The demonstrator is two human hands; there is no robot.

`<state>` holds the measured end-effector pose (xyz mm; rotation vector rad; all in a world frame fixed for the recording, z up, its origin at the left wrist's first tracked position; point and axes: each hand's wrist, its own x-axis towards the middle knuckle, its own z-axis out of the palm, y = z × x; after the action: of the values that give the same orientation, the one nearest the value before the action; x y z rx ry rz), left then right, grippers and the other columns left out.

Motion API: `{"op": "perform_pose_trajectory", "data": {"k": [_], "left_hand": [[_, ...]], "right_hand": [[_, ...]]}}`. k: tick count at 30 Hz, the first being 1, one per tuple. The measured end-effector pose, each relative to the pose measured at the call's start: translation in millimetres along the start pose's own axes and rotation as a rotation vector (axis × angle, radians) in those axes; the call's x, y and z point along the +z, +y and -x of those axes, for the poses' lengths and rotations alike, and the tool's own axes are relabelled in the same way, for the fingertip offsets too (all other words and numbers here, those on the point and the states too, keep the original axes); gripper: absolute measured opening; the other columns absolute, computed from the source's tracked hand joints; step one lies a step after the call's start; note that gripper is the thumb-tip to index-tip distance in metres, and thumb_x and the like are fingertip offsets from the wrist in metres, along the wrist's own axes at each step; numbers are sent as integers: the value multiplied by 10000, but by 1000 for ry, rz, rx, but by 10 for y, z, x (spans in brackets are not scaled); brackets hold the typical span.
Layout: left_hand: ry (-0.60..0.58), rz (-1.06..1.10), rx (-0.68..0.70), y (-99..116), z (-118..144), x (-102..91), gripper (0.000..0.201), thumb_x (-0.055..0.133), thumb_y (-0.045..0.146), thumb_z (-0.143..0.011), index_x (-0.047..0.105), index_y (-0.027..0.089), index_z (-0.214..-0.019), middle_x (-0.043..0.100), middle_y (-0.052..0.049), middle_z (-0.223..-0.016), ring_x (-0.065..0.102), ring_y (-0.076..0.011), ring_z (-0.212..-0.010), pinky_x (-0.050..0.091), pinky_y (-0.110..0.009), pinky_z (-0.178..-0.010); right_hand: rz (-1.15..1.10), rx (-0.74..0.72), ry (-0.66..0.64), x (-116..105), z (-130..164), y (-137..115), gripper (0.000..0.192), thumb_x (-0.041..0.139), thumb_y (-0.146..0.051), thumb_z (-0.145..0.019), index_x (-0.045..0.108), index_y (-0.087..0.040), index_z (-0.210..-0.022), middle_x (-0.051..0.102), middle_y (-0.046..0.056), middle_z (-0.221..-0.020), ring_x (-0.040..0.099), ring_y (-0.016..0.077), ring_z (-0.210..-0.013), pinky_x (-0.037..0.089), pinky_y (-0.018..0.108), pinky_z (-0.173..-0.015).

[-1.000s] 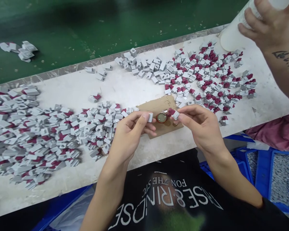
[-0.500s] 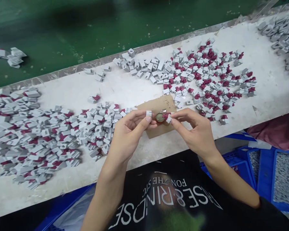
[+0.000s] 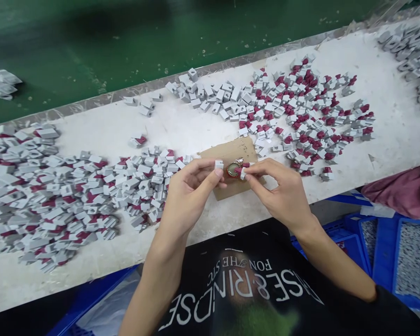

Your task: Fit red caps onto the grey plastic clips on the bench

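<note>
My left hand [image 3: 192, 189] pinches a small light-grey block [image 3: 219, 164] between thumb and forefinger. In my right hand [image 3: 278, 186] the fingertips close on a small grey-and-dark-red piece [image 3: 243, 172], its red part pointing left. The two pieces are apart. Between my hands a round bottle-cap-like tin with a serrated rim [image 3: 234, 170] sits over a piece of brown cardboard [image 3: 227, 191]; its contents are too small to make out.
Grey blocks mixed with red parts [image 3: 66, 200] are heaped at left. Plain grey blocks [image 3: 220, 100] and grey-and-red pieces [image 3: 304, 112] lie behind my hands. More grey parts [image 3: 416, 60] lie far right. Blue crates [image 3: 385, 252] stand below the table, near a dark pink cloth [image 3: 402, 191].
The grey-and-red piece in my right hand has turned and shifted slightly left and down. My left hand keeps its grip on the grey block, almost unmoved.
</note>
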<state>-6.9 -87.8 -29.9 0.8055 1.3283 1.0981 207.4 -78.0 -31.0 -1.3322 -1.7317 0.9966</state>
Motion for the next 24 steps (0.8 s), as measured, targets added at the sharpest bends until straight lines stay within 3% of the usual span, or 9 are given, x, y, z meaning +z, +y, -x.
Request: {"op": "perform_pose_trajectory", "data": {"k": [5, 11, 24], "left_hand": [[-13, -4, 17, 71, 2, 32, 137, 940, 266, -950, 858, 205, -1042, 864, -33, -947, 819, -152, -777, 722, -276, -803], [-126, 53, 16, 162, -5, 202, 143, 937, 268, -971, 865, 199, -1074, 904, -59, -1006, 877, -200, -888, 748, -315, -902], [-188, 94, 9, 174, -47, 251, 118, 933, 254, -987, 886, 204, -1084, 920, -54, -1035, 895, -206, -911, 760, -315, -915]], "right_hand": [[-269, 163, 104, -35, -8, 3, 77, 843, -217, -1022, 874, -284, -1044, 872, 23, -1034, 817, 222, -971, 677, 383, -895], [-669, 329, 111, -88, -86, 41, 88, 967, -335, -941, 900, -306, -990, 858, -2, -972, 778, 183, -865, 654, 343, -834], [-582, 287, 79, -125, -93, 27, 75, 943, -359, -982, 900, -307, -1015, 873, 15, -987, 829, 217, -911, 699, 373, -839]]}}
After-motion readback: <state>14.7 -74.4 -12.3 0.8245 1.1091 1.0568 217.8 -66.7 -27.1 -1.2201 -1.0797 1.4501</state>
